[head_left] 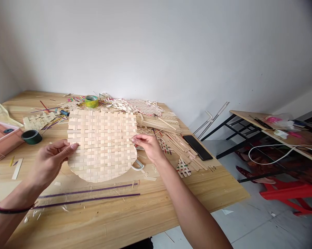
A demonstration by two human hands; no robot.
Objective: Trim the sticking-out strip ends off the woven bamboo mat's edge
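Note:
A pale woven bamboo-strip panel [102,145] with a rounded lower edge is held up over the table, facing me. My left hand [53,155] pinches its left edge, thumb on the front face. At the right edge, my right hand [148,147] closes thumb and fingers on the panel's rim. Behind the panel's lower right corner, a white looped handle [137,166] shows, probably of scissors; the rest is hidden. Two dark purple strips [101,199] lie on the table below the panel.
The wooden table [150,214] carries loose bamboo strips [182,145], a phone [197,147], a yellow-green tape roll [91,101], a dark green tape roll [31,137] and a pink bin [4,143]. At right stand another table [283,133] and a red stool [288,190]. Another person's foot shows beneath.

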